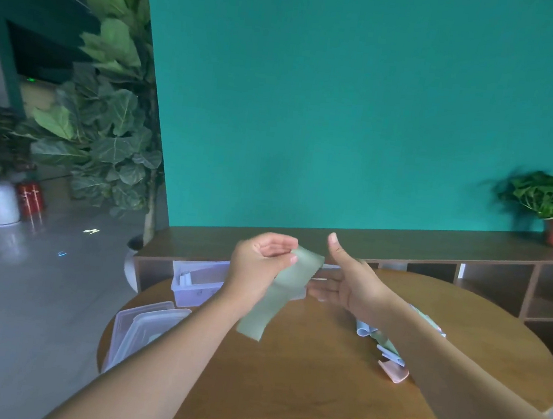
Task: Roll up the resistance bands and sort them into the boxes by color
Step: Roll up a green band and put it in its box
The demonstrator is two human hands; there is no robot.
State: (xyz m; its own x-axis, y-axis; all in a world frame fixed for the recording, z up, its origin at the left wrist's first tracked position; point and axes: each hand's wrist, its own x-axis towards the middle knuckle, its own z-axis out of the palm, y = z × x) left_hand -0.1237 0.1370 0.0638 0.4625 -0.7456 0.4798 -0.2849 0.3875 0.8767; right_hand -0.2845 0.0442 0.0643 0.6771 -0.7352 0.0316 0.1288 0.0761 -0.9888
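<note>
Two hands are working one green band (pixel 281 289) above the tabletop (pixel 311 378): my left hand (pixel 255 262) is pinching its top end in curled fingers (pixel 288 257), my right hand (pixel 346 282) is waiting open-fingered beside it, and I am judging a tight, straight first turn matters most.

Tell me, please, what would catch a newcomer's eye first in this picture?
First, the green band held up mid-frame over the round table: the left hand pinches its top end, and the open right hand is beside it. Behind them a teal wall fills the view. More bands lie on the table's right, clear boxes on its left.
</note>
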